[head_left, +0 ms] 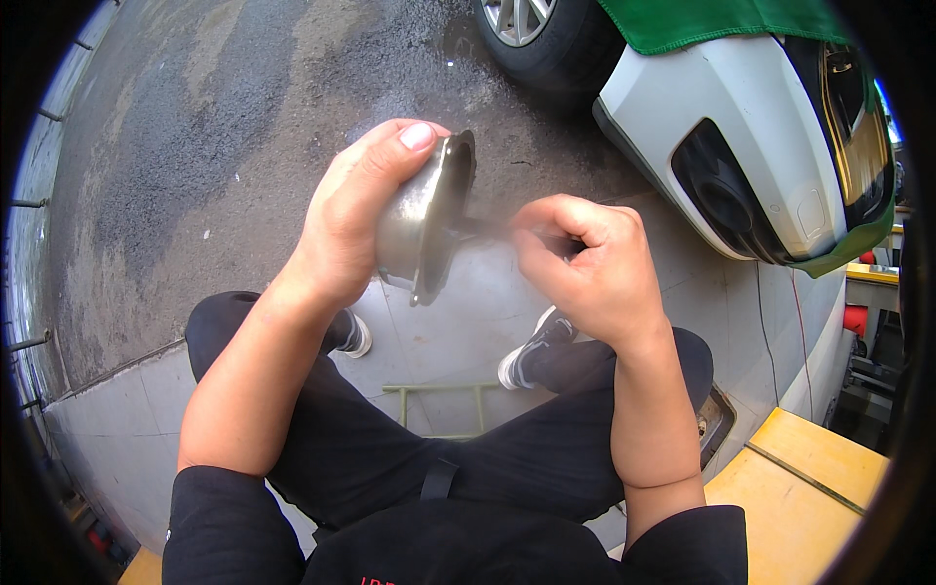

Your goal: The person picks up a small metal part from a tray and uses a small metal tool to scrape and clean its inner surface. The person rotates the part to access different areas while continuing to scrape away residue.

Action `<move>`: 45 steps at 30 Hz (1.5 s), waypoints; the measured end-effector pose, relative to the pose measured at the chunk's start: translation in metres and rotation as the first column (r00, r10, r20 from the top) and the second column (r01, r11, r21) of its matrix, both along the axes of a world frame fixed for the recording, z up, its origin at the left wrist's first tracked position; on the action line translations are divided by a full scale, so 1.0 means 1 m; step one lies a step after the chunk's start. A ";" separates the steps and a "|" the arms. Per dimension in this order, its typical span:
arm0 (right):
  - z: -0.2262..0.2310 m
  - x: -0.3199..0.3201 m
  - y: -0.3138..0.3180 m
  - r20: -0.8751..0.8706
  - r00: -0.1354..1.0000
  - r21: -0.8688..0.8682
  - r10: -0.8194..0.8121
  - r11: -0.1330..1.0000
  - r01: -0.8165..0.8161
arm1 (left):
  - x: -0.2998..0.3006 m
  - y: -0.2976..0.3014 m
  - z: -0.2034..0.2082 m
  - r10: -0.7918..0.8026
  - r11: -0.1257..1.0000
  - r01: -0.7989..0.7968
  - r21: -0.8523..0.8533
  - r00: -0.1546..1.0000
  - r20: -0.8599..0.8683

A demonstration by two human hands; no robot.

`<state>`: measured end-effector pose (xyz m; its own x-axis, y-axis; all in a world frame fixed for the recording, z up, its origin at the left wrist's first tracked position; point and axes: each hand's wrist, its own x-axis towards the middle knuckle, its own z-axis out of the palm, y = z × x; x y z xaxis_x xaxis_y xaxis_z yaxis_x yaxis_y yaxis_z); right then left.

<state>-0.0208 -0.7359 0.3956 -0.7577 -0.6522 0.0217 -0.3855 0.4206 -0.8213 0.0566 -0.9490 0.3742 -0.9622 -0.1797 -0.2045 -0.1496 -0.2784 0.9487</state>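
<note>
A round, cup-shaped metal part with a flanged rim (pixel 426 224) is held up in front of me, its rim facing right. My left hand (pixel 351 200) is wrapped round its outer side, thumb near the top edge. My right hand (pixel 597 261) is closed on a thin dark tool (pixel 485 228), which points left at the part's rim side. The tool is blurred, so its kind is unclear. Whether its tip touches the inside of the part cannot be made out.
At the upper right stands a light-coloured car's bumper (pixel 653 107) with a green cover (pixel 721 21) and a wheel (pixel 561 44). Between my feet lies a greenish metal frame (pixel 444 388). A yellow surface (pixel 795 487) is at lower right, near a dark-rimmed tray (pixel 723 424).
</note>
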 end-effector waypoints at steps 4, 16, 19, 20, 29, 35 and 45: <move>-0.001 0.000 0.000 -0.026 1.000 -0.027 0.001 1.000 -0.001 | 0.000 0.000 0.000 0.003 1.000 -0.003 -0.004 1.000 0.002; -0.001 0.001 -0.001 -0.039 0.999 -0.041 -0.032 0.999 0.030 | 0.000 0.000 0.000 0.004 1.000 -0.004 -0.006 1.000 0.000; 0.000 0.002 0.000 -0.015 1.000 -0.039 -0.016 0.999 0.015 | 0.000 -0.001 0.000 -0.003 1.000 0.003 0.012 1.000 -0.001; 0.000 0.002 0.000 0.009 1.000 -0.037 -0.006 0.999 0.007 | 0.000 -0.001 0.000 -0.005 1.000 0.005 0.023 1.000 0.000; -0.003 0.002 -0.002 0.016 1.000 -0.008 -0.013 1.000 0.013 | 0.000 -0.001 -0.001 -0.002 1.000 0.002 0.025 1.000 -0.009; -0.005 0.001 -0.003 -0.029 0.998 -0.066 -0.056 0.996 0.054 | 0.000 0.000 0.000 -0.007 0.999 0.007 0.032 1.000 -0.010; -0.006 0.000 -0.002 -0.066 0.996 -0.057 -0.053 0.997 0.050 | 0.001 0.000 0.001 0.000 0.999 0.000 0.046 1.000 0.005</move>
<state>-0.0209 -0.7378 0.3897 -0.7858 -0.6089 0.1086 -0.4200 0.3964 -0.8164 0.0573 -0.9493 0.3755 -0.9613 -0.1698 -0.2170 -0.1542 -0.3213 0.9343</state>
